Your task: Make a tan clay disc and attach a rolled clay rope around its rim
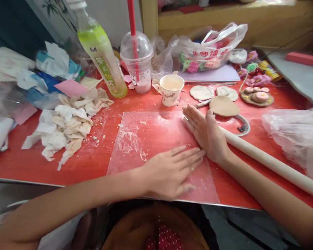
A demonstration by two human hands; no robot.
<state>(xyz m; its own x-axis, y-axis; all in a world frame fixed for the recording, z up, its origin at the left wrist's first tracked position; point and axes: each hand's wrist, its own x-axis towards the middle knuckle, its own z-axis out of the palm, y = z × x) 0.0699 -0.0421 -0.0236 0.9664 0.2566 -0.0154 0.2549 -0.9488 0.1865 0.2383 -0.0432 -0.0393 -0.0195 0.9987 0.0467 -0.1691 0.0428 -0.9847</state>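
My left hand (173, 171) is held palm down over a clear plastic sheet (156, 133), its fingers stretched and thumb apart. Its fingertips come up to the heel of my right hand (207, 133), which is turned on edge with straight fingers and the thumb raised. Neither hand visibly holds anything; whatever lies under the left palm is hidden. White smears and crumbs mark the sheet's left part. Just beyond my right hand lies a flat tan clay disc (224, 106). A long pale rod (271, 159) runs along the far side of my right forearm.
A paper cup (171, 95) of cloudy liquid, a domed plastic cup (143, 81) and a green drink bottle (100, 55) stand behind the sheet. Crumpled tissues (67, 125) lie left. Pale clay pieces (202, 92), a decorated clay piece (257, 97) and plastic bags (294, 135) are right.
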